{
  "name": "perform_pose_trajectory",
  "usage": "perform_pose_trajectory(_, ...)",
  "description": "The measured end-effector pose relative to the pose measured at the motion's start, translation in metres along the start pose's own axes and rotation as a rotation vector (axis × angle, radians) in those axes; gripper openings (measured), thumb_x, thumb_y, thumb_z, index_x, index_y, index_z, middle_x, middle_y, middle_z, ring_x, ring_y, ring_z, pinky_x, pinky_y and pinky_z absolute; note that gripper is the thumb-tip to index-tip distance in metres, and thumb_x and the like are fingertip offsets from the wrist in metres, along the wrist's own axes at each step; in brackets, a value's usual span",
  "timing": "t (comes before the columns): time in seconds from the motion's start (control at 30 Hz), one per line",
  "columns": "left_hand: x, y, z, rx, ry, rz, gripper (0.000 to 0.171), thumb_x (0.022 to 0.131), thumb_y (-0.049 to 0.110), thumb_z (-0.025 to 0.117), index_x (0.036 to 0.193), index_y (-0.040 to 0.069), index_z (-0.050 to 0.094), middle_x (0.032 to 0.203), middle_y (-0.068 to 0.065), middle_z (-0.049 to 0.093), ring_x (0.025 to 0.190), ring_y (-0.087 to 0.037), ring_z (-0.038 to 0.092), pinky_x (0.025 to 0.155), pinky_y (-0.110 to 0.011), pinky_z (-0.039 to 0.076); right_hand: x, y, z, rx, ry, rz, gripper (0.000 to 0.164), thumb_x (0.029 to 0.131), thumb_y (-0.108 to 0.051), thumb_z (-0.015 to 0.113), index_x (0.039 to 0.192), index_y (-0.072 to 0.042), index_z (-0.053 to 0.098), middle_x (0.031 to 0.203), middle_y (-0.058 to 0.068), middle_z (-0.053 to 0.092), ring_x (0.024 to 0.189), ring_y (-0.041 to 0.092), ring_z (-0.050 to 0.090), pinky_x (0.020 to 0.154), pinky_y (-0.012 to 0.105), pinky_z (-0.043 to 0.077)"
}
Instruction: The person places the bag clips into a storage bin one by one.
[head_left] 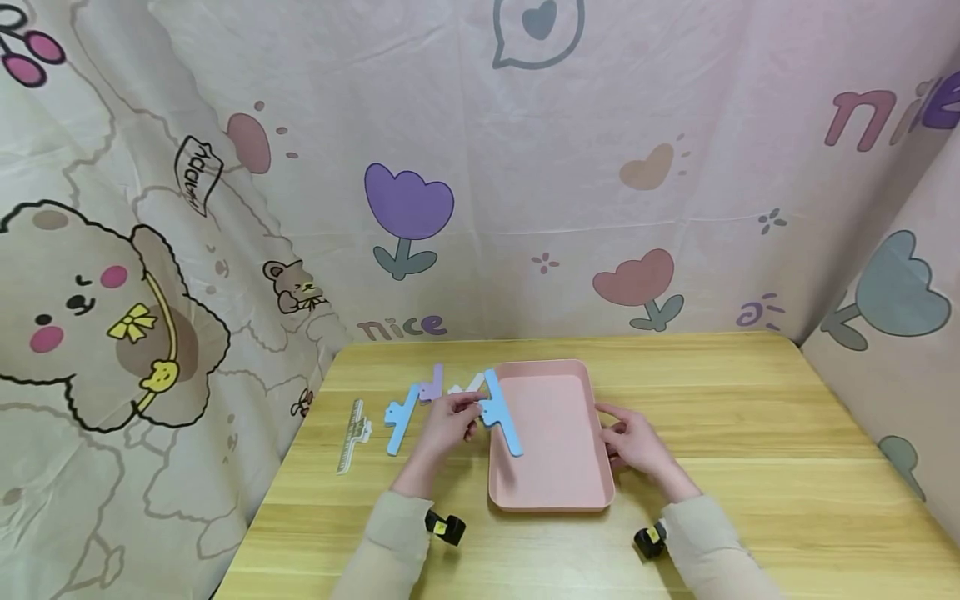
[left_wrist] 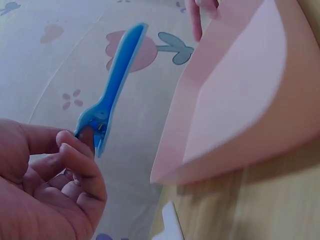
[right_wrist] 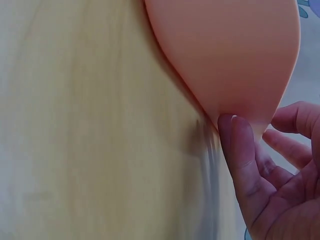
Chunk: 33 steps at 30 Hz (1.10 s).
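Note:
My left hand [head_left: 448, 427] pinches a light blue long-jawed clip [head_left: 504, 421] by its handle, between thumb and fingertips. That clip hangs over the left rim of a pink rectangular tray [head_left: 553, 487]; in the left wrist view its long bar [left_wrist: 119, 70] points up and away from the hand [left_wrist: 55, 190]. At the tray's right side, my right hand [head_left: 636, 442] touches the outer wall and rim with its fingertips. The right wrist view shows the fingers [right_wrist: 241, 140] against the tray's outer wall [right_wrist: 230, 55].
Left of the tray, several more clips lie on the wooden table [head_left: 720, 400]: a blue clip [head_left: 402, 421], a purple clip [head_left: 432, 388], a white clip [head_left: 476, 383] partly behind my left hand, and a clear clip [head_left: 351, 437]. A printed curtain [head_left: 510, 167] hangs behind the table.

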<state>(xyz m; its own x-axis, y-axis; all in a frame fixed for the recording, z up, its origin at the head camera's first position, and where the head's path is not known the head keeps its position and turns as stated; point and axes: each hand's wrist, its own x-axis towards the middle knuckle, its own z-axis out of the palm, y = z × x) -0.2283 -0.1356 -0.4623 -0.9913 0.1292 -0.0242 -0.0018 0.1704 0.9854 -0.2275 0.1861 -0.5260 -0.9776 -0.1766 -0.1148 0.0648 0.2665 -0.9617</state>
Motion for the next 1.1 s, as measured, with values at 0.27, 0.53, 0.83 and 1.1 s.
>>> perform_pose_trajectory(0.27,0.015,0.011,0.023,0.07,-0.055,-0.029,0.026,0.098,0.003,0.055,0.12,-0.003,0.066,0.079,-0.011,0.061,0.058,-0.012,0.048,0.052,-0.023,0.04,0.002,0.003,0.004,0.034,-0.017,0.016,0.055,0.093,0.003,0.052,0.146,0.002,0.04,0.087,0.018,0.063,0.07,0.026,0.066,0.055,0.042,0.058)
perform_pose_trajectory(0.53,0.033,0.007,0.053,0.136,-0.138,-0.021,0.023,0.098,0.001,0.053,0.115,-0.002,0.069,0.071,-0.009,0.058,0.052,-0.01,0.045,0.048,-0.021,0.038,0.001,0.003,0.002,0.069,-0.008,0.041,0.052,0.095,-0.001,0.052,0.147,-0.001,0.041,0.102,0.021,0.064,0.075,0.029,0.068,0.057,0.043,0.058)
perform_pose_trajectory(0.83,0.043,0.001,0.075,0.136,-0.188,-0.052,0.021,0.093,-0.002,0.057,0.109,-0.002,0.071,0.062,-0.006,0.056,0.047,-0.01,0.043,0.045,-0.021,0.038,0.001,0.002,0.002,0.064,-0.025,0.052,0.054,0.095,-0.001,0.052,0.147,-0.003,0.04,0.103,0.022,0.064,0.075,0.029,0.068,0.057,0.045,0.058)
perform_pose_trajectory(1.1,0.05,-0.001,0.087,0.154,-0.185,-0.099,0.022,0.095,0.0,0.057,0.112,0.0,0.071,0.067,-0.018,0.056,0.045,-0.011,0.039,0.045,-0.024,0.035,0.005,0.005,0.001,0.058,-0.024,0.064,0.054,0.094,-0.001,0.052,0.147,-0.005,0.042,0.1,0.02,0.065,0.073,0.028,0.069,0.055,0.044,0.058)
